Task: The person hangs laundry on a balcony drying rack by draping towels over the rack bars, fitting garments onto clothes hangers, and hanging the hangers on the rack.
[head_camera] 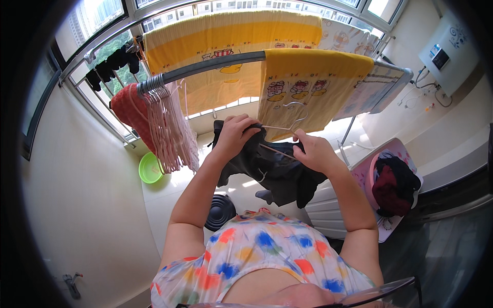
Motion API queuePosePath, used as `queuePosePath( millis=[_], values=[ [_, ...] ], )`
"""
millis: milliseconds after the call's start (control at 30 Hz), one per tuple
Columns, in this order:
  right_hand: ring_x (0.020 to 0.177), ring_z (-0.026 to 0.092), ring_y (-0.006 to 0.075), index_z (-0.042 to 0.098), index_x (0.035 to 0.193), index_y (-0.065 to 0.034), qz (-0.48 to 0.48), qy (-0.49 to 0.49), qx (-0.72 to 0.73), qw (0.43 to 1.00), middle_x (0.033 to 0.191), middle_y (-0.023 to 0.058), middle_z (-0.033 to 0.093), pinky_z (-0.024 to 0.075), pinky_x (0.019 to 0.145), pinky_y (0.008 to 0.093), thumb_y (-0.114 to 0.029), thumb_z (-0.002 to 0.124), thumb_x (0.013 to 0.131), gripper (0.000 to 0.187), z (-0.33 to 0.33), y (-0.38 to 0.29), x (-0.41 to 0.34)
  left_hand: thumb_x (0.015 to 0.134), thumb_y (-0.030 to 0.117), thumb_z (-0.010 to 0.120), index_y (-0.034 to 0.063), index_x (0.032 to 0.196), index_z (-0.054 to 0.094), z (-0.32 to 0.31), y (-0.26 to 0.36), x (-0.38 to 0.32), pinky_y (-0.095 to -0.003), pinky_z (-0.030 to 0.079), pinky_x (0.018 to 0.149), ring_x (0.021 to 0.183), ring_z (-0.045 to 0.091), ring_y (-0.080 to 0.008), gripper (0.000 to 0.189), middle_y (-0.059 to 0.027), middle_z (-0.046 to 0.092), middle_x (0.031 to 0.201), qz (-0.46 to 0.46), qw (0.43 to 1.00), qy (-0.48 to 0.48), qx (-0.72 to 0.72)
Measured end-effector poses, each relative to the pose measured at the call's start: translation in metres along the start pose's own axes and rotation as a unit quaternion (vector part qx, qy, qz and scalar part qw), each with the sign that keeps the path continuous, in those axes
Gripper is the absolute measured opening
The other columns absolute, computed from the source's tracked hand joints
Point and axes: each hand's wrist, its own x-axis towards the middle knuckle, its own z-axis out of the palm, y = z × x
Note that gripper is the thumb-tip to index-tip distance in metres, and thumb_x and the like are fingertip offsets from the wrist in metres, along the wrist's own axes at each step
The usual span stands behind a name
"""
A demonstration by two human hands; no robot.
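Note:
A dark garment (275,175) hangs in front of me, partly drawn over a thin clothes hanger (276,127) whose hook points up and away. My left hand (237,134) grips the garment's upper edge over the hanger's left arm. On the other side, my right hand (314,150) pinches the garment and the hanger near its right shoulder. Part of the hanger's lower bar shows across the dark cloth. Just beyond the hook, a yellow printed towel (308,88) drapes over a grey drying rail (215,62).
Many pink hangers (169,134) bunch on the rail at left beside a red cloth (133,113). A green basin (150,168) and a black round object (220,211) are on the floor. At right, a pink basin (370,179) holds dark laundry (396,184). A water heater (448,52) is wall-mounted.

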Motion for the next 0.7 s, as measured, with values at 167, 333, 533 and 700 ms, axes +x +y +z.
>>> queuePosePath(
  millis=[167,333,533,700],
  values=[
    [0.096,0.057,0.0364,0.04,0.125,-0.0093,-0.015,-0.024,0.116,0.993,0.102,0.0189,0.061,0.0456,0.081,0.0363,-0.019,0.061,0.079,0.051,-0.007,0.014,-0.007,0.08,0.019,0.06,0.0065,0.092,0.061,-0.006,-0.02,-0.007,-0.0326,0.035,0.082,0.086,0.053,-0.025,0.017,-0.0065,0.058,0.083,-0.041,0.998,0.032,0.024],
    [0.099,0.054,0.0141,0.04,0.132,-0.006,0.034,-0.107,0.394,0.912,0.115,0.0095,0.056,0.0422,0.088,0.0263,0.002,0.054,0.081,0.054,0.02,0.036,-0.021,0.081,0.017,0.06,0.007,0.095,0.062,0.001,-0.037,-0.007,-0.036,0.035,0.087,0.093,0.051,-0.0271,0.017,-0.0081,0.058,0.088,-0.048,0.996,0.075,0.014],
    [0.1,0.055,0.014,0.044,0.125,0.0042,0.02,0.01,0.661,0.75,0.111,0.0075,0.056,0.0435,0.089,0.0249,0.007,0.046,0.083,0.042,0.056,-0.002,0.009,0.08,0.017,0.061,0.009,0.117,0.052,0.011,-0.035,-0.004,-0.04,0.031,0.095,0.106,0.045,-0.0325,0.039,-0.0139,0.049,0.115,-0.096,0.974,0.201,0.03],
    [0.095,0.057,0.0151,0.046,0.121,0.0039,0.006,0.076,0.697,0.713,0.107,0.0091,0.057,0.0464,0.087,0.0263,0.006,0.045,0.082,0.04,0.056,-0.015,0.066,0.079,0.018,0.062,0.009,0.124,0.044,0.002,-0.014,-0.026,-0.043,0.028,0.1,0.118,0.037,-0.0353,0.049,-0.0159,0.043,0.124,-0.102,0.975,0.199,-0.014]
  ],
)
